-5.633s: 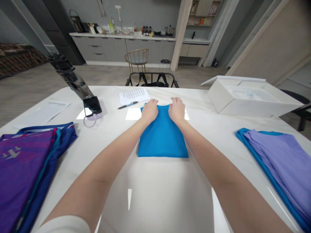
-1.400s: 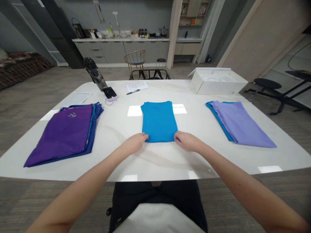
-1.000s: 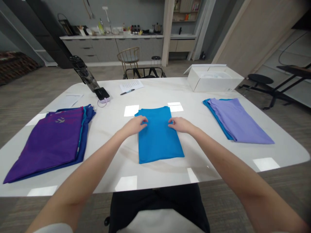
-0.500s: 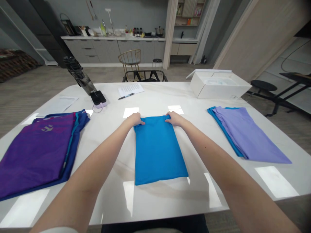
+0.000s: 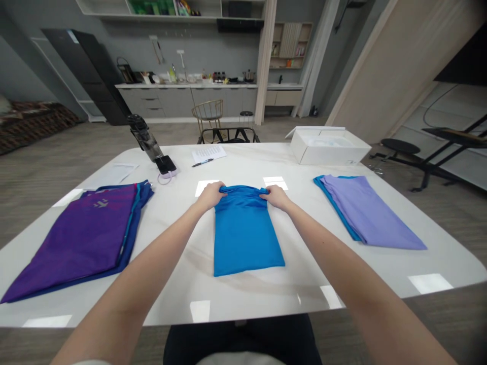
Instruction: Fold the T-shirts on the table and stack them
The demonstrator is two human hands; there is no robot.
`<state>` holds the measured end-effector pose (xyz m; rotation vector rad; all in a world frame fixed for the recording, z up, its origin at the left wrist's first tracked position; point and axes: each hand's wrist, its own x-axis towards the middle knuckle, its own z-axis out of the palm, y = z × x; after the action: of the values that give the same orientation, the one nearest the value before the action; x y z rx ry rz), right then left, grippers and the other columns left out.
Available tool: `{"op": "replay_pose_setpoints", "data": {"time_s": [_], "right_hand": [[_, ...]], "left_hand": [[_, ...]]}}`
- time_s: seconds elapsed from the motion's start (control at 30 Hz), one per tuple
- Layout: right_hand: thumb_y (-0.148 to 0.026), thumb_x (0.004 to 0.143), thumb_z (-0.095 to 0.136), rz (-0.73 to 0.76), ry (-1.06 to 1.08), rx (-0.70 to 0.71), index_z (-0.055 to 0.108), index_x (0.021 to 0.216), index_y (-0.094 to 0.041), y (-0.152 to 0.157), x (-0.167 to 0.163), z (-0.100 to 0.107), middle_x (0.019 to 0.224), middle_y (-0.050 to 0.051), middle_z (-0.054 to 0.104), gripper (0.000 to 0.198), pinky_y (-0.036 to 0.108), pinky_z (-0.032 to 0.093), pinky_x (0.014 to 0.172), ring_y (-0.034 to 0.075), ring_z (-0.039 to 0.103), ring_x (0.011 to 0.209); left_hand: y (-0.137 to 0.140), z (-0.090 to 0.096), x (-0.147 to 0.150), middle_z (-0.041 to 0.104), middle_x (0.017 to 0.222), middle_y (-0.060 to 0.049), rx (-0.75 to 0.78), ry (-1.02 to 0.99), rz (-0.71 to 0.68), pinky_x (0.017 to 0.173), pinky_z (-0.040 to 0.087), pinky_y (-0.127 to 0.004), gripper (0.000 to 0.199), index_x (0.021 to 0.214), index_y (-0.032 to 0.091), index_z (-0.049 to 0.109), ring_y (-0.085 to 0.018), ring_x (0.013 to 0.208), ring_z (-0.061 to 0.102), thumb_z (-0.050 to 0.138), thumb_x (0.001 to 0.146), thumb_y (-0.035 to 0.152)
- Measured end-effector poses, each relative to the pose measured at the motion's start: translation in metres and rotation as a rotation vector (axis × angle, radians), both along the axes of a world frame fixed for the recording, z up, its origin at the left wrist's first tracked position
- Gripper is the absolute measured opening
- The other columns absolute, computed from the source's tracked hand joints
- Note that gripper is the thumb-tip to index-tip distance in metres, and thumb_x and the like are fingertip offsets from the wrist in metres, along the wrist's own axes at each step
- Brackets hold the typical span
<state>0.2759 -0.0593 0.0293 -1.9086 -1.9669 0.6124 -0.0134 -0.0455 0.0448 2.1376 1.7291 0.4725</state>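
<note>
A folded blue garment lies in front of me on the white table. My left hand pinches its far left corner, thumb on top. At the far right corner, my right hand grips the cloth the same way. Between the hands the far edge is slightly lifted and wrinkled, while the near part rests flat. To the left lies a stack of folded garments with a purple shirt on top. On the right, a folded lavender garment partly covers another blue one.
Toward the back stand an open white box and a dark upright device with a lilac strap at its base. A pen lies by a printed sheet. Chairs stand beyond the table's far edge.
Both hands still hold the far corners. The blue cloth's far edge has gone from nearly flat to raised and bunched into wrinkles. The view has tilted up, showing more of the room.
</note>
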Motion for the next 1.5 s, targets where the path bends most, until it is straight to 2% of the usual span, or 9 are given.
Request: {"op": "replay_pose_setpoints", "data": {"time_s": [0.17, 0.37, 0.7, 0.8, 0.9, 1.07, 1.23, 1.33, 1.5], "right_hand": [[-0.037, 0.091, 0.056, -0.014, 0.147, 0.339, 0.063, 0.087, -0.021, -0.056, 0.033, 0.041, 0.083, 0.002, 0.068, 0.019, 0.027, 0.043, 0.070, 0.018, 0.059, 0.076], [-0.042, 0.094, 0.055, -0.132, 0.233, 0.613, 0.058, 0.084, -0.022, -0.136, 0.077, 0.110, 0.070, -0.001, 0.057, 0.022, 0.027, 0.038, 0.065, 0.017, 0.051, 0.068], [-0.044, 0.101, 0.050, -0.337, 0.124, 1.107, 0.067, 0.111, -0.021, -0.244, 0.197, 0.218, 0.082, 0.001, 0.061, 0.030, 0.030, 0.044, 0.071, 0.017, 0.053, 0.072], [-0.042, 0.099, 0.052, -0.350, 0.077, 1.155, 0.068, 0.113, -0.022, -0.255, 0.237, 0.230, 0.086, 0.002, 0.064, 0.029, 0.031, 0.047, 0.074, 0.018, 0.056, 0.074], [-0.040, 0.098, 0.054, -0.365, 0.047, 1.081, 0.069, 0.112, -0.021, -0.251, 0.277, 0.215, 0.089, 0.002, 0.068, 0.028, 0.032, 0.048, 0.077, 0.019, 0.059, 0.078], [-0.033, 0.094, 0.055, -0.415, 0.064, 0.744, 0.070, 0.109, -0.020, -0.223, 0.336, 0.127, 0.098, 0.005, 0.073, 0.025, 0.034, 0.048, 0.084, 0.022, 0.063, 0.088], [-0.031, 0.094, 0.049, -0.457, 0.170, 0.537, 0.068, 0.111, -0.021, -0.213, 0.363, 0.037, 0.107, 0.007, 0.073, 0.027, 0.037, 0.049, 0.089, 0.025, 0.065, 0.098], [-0.038, 0.098, 0.048, -0.520, 0.213, 0.634, 0.065, 0.113, -0.021, -0.218, 0.373, 0.031, 0.106, 0.007, 0.072, 0.028, 0.037, 0.049, 0.089, 0.024, 0.063, 0.097], [-0.045, 0.098, 0.055, -0.547, 0.257, 0.818, 0.065, 0.108, -0.022, -0.206, 0.400, 0.090, 0.095, 0.003, 0.067, 0.027, 0.034, 0.049, 0.083, 0.020, 0.060, 0.085]], "left_hand": [[-0.036, 0.060, 0.018, 0.076, 0.091, -0.004, 0.205, -0.105, -0.127, 0.079, 0.050, -0.030, 0.020, 0.098, 0.023, 0.076, -0.023, 0.088, 0.068, 0.060, 0.088, 0.028], [-0.086, 0.131, 0.081, 0.075, 0.090, 0.000, 0.388, -0.370, -0.248, 0.081, 0.049, -0.029, 0.020, 0.099, 0.022, 0.076, -0.020, 0.087, 0.067, 0.063, 0.085, 0.027], [-0.125, 0.198, 0.235, 0.068, 0.084, 0.001, 0.114, -1.067, -0.598, 0.072, 0.051, -0.026, 0.032, 0.096, 0.017, 0.070, -0.016, 0.080, 0.064, 0.077, 0.079, 0.043], [-0.127, 0.194, 0.280, 0.069, 0.084, 0.001, -0.020, -1.190, -0.637, 0.070, 0.051, -0.026, 0.036, 0.096, 0.018, 0.070, -0.016, 0.078, 0.064, 0.081, 0.075, 0.045], [-0.123, 0.170, 0.323, 0.070, 0.082, 0.000, -0.169, -1.237, -0.617, 0.068, 0.051, -0.027, 0.038, 0.095, 0.018, 0.071, -0.016, 0.073, 0.062, 0.082, 0.072, 0.046], [-0.102, 0.074, 0.381, 0.069, 0.076, -0.001, -0.264, -1.082, -0.505, 0.067, 0.049, -0.029, 0.030, 0.085, 0.017, 0.073, -0.017, 0.071, 0.060, 0.077, 0.074, 0.045], [-0.095, -0.020, 0.410, 0.069, 0.076, -0.001, -0.159, -0.850, -0.414, 0.074, 0.049, -0.030, 0.017, 0.080, 0.018, 0.072, -0.018, 0.076, 0.060, 0.065, 0.084, 0.033], [-0.106, -0.020, 0.422, 0.072, 0.086, -0.002, -0.105, -0.881, -0.468, 0.079, 0.049, -0.030, 0.018, 0.091, 0.018, 0.073, -0.019, 0.083, 0.063, 0.060, 0.090, 0.031], [-0.110, 0.051, 0.447, 0.074, 0.093, -0.002, -0.075, -1.009, -0.560, 0.083, 0.048, -0.030, 0.018, 0.095, 0.019, 0.072, -0.019, 0.089, 0.064, 0.060, 0.093, 0.032]]}}
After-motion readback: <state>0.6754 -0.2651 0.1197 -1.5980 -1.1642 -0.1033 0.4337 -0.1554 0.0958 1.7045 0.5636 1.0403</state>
